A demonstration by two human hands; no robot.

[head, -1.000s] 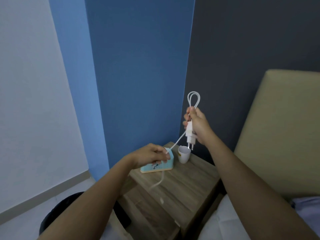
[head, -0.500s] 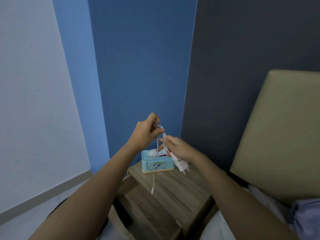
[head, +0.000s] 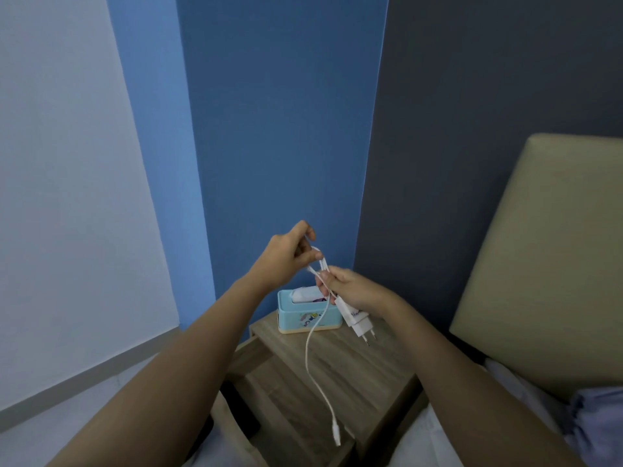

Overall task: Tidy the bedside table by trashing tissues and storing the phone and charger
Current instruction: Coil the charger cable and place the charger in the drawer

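**Mid-coil with the charger, above the table**

Both hands up in the air over the back of the wooden table (head: pixel 354 372). Right hand (head: pixel 350 291) curled closed around the white charger (head: pixel 357 320), plug body sticking out below the fist with its two prongs pointing down and toward the table's right edge. Left hand (head: pixel 286 257) just beside it, a bit higher, thumb and fingertips pinched shut on a loop of the white cable (head: pixel 312 352). A short stretch of cable runs between the two hands.

Rest of the cable hangs loose from the right hand, drops in front of the tissue box (head: pixel 306 313), curves down over the middle of the table and ends with the small connector dangling near the front edge. Can't tell whether the connector touches the wood or hangs just above it.

Light blue tissue box sits at the back left corner, something white poking out the top. Beige headboard (head: pixel 546 264) off the right side, blue and dark grey walls behind. No phone visible anywhere.
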